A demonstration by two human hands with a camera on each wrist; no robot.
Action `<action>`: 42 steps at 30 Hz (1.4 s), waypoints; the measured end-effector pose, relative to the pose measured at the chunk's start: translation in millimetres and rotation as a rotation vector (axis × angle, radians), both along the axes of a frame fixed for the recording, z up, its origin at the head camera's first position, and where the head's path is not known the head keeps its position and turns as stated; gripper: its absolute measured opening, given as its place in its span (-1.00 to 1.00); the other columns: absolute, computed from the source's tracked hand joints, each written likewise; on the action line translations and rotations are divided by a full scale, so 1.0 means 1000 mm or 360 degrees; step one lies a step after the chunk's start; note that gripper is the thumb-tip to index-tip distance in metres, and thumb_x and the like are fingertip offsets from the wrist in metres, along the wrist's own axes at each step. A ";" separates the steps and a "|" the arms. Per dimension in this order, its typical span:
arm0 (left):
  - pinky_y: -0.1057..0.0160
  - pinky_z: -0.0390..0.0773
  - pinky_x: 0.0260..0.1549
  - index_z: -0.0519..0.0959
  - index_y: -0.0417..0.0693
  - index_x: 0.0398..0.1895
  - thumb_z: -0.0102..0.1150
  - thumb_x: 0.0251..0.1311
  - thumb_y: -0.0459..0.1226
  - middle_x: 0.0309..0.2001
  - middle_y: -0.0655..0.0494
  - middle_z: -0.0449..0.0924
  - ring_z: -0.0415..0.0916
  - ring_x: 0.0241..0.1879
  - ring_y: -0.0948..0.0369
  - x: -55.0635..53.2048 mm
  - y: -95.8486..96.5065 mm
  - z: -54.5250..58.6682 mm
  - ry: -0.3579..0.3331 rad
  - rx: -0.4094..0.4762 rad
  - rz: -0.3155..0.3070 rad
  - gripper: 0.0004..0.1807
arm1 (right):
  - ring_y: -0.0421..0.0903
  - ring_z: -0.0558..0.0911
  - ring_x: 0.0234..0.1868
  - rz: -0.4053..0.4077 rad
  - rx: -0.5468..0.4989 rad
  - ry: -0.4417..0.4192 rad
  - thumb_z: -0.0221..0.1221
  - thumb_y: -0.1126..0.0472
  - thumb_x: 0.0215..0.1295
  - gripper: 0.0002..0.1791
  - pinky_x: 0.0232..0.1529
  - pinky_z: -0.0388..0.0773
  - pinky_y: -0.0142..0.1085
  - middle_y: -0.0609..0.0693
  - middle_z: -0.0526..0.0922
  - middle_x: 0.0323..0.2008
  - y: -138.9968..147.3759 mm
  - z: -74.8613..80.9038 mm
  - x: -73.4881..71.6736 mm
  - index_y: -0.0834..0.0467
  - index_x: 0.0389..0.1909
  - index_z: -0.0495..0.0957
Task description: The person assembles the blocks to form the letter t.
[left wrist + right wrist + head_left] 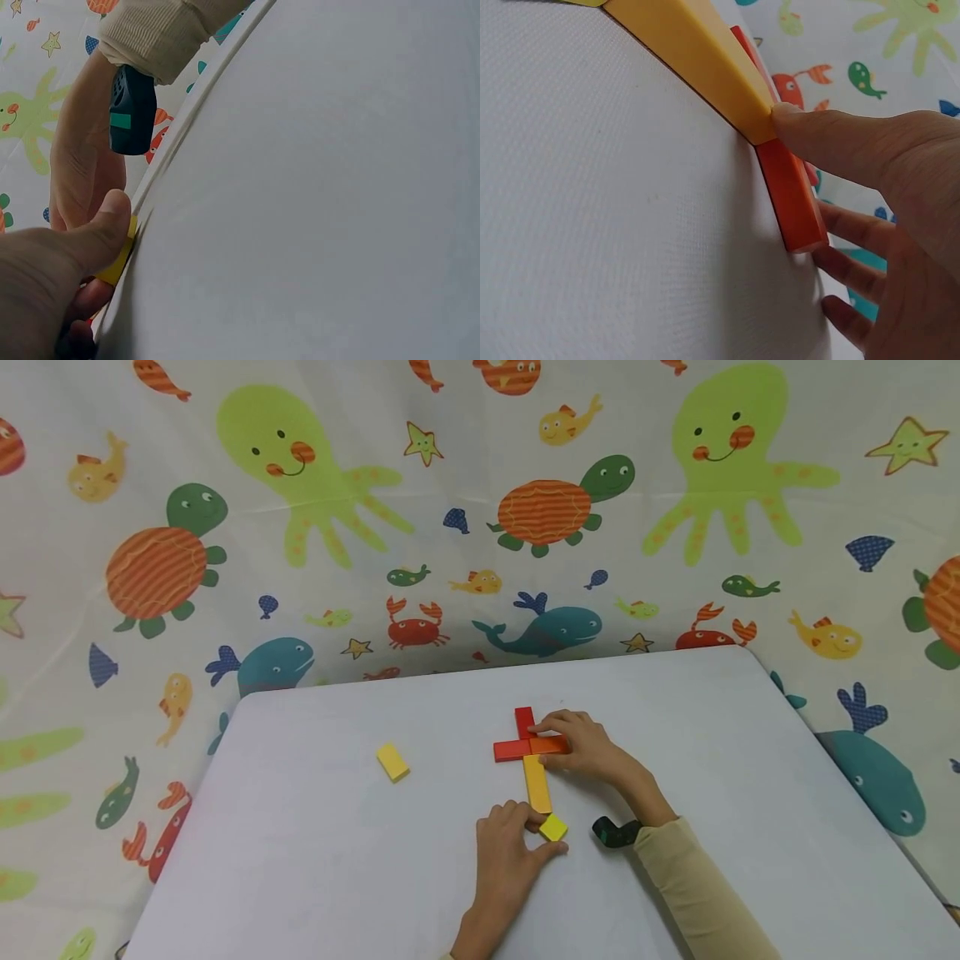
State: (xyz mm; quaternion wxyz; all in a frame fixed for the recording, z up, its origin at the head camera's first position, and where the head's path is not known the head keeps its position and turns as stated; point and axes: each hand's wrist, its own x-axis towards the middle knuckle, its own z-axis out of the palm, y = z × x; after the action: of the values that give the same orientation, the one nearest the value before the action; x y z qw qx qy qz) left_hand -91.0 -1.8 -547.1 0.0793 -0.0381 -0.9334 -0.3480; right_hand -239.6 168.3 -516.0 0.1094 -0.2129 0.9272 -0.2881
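Observation:
My left hand (504, 853) pinches a small bright yellow block (553, 828) between thumb and finger, right at the near end of a longer amber-yellow block (537, 783). That longer block leads up to a cross-like group: a red block (512, 751) to the left, another red block (524, 720) at the far side, and an orange block (548, 744) to the right. Over the orange block lies my right hand (592, 750). In the right wrist view its straight thumb (840, 139) touches the amber block's end; the other fingers extend behind the orange block, partly hidden.
A loose yellow block (392, 762) lies to the left on the white table (315, 860). A dark wrist device (615, 832) sits under my right wrist, by the beige sleeve (697, 885). Behind the table's far edge hangs a curtain (465, 460) printed with sea animals.

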 end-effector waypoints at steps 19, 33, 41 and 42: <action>0.30 0.20 -0.19 0.65 0.23 -0.20 0.68 -0.22 0.05 -0.42 0.41 0.52 0.22 -0.33 0.41 -0.001 0.001 0.002 -0.0048 0.0017 -0.0035 -0.51 | 0.32 0.30 0.46 -0.0006 -0.0023 -0.0011 0.44 0.02 0.23 -0.40 0.37 0.28 0.40 0.22 0.45 0.42 0.001 0.001 0.000 -0.06 0.32 0.60; 0.30 0.20 -0.20 0.62 0.21 -0.26 0.67 -0.20 0.09 -0.43 0.42 0.50 0.21 -0.35 0.42 -0.001 -0.001 -0.001 -0.0033 -0.0026 -0.0016 -0.52 | 0.32 0.32 0.45 -0.0002 -0.0023 0.0013 0.44 0.03 0.24 -0.41 0.35 0.30 0.39 0.22 0.47 0.41 -0.001 0.002 0.001 -0.06 0.31 0.60; 0.29 0.20 -0.20 0.63 0.19 -0.27 0.67 -0.19 0.09 -0.47 0.41 0.46 0.19 -0.36 0.41 0.000 -0.002 0.000 -0.0056 -0.0038 -0.0009 -0.53 | 0.32 0.32 0.45 -0.0004 -0.0020 0.0012 0.44 0.03 0.23 -0.41 0.36 0.30 0.38 0.22 0.47 0.41 -0.003 0.002 0.001 -0.07 0.31 0.61; 0.29 0.19 -0.20 0.63 0.19 -0.27 0.67 -0.19 0.09 -0.48 0.41 0.45 0.19 -0.36 0.41 0.000 -0.002 0.001 -0.0059 -0.0037 -0.0008 -0.52 | 0.32 0.32 0.45 -0.0004 -0.0020 0.0012 0.44 0.03 0.23 -0.41 0.36 0.30 0.38 0.22 0.47 0.42 -0.003 0.002 0.001 -0.07 0.31 0.61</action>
State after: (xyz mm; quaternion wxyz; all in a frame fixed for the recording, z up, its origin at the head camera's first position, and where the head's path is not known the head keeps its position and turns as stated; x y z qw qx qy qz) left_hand -91.0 -3.6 -546.5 0.0607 -0.0349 -0.9386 -0.3379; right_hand -238.5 165.1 -513.7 0.1043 -0.2134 0.9261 -0.2931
